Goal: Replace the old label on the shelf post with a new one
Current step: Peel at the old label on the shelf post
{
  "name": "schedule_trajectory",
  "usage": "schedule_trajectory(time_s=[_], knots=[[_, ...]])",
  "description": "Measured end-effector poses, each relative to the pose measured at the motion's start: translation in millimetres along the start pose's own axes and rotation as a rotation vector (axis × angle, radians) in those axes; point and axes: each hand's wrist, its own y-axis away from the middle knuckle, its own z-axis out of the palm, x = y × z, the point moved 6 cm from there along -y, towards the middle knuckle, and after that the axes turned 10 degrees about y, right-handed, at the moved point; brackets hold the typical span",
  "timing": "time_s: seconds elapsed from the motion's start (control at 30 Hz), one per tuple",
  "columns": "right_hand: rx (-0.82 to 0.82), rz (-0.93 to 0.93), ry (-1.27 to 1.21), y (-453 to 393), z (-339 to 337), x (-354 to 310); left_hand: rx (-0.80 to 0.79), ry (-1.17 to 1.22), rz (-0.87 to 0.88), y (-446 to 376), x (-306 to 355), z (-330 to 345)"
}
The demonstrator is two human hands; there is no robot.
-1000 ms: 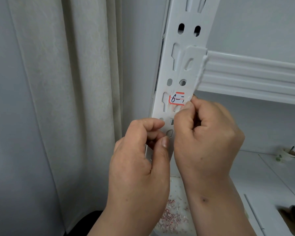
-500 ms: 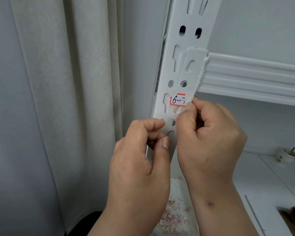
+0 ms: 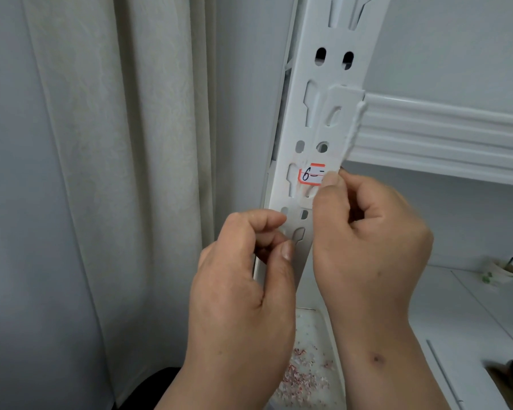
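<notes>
Label [image 3: 312, 175] reading "6-" on post [image 3: 323, 119], pinched by right hand [image 3: 367, 232]; left hand [image 3: 243, 276] curled.

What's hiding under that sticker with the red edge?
Under the label lies the white shelf post, with torn white bits beside a slot. The right hand covers the label's right end, so the rest of the writing is hidden.

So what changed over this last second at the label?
Almost nothing. The right hand keeps its thumb on the red-edged label's right end on the shelf post; the left hand stays curled below it, thumb on the post. No peel visible.
</notes>
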Motion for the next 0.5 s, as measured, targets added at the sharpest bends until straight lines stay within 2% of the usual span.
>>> schedule_trajectory(time_s=[0.33,0.5], knots=[[0.076,0.044,0.05,-3.7,2.1,-2.2,-0.003,0.012,-0.009,-0.2,-4.6,1.6],[0.12,-0.012,0.096,-3.3,1.1,-7.2,-0.012,0.008,-0.02,1.1,-0.7,3.2]])
